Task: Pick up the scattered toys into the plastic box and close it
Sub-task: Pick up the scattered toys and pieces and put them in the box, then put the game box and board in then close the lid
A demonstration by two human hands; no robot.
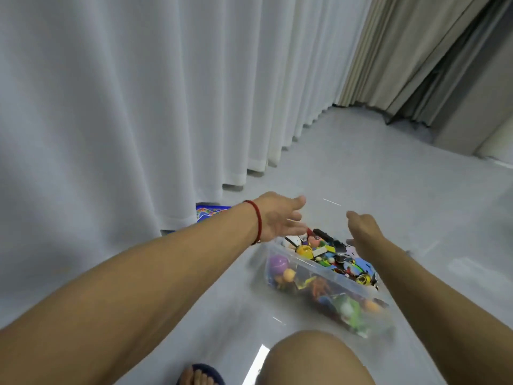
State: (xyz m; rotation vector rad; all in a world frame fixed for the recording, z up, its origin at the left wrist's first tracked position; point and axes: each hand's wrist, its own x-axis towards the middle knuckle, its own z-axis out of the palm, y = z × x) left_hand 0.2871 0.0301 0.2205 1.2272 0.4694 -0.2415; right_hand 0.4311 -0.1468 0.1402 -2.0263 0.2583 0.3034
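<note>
Plastic box [280, 269] sat lidless, heaped with toys [327, 254], just below both sets of fingers. Left hand [277, 218] was spread, empty; right hand [363, 226] loosely curled, seemingly empty. No lid visible. Risk: the heap could block closing.
</note>
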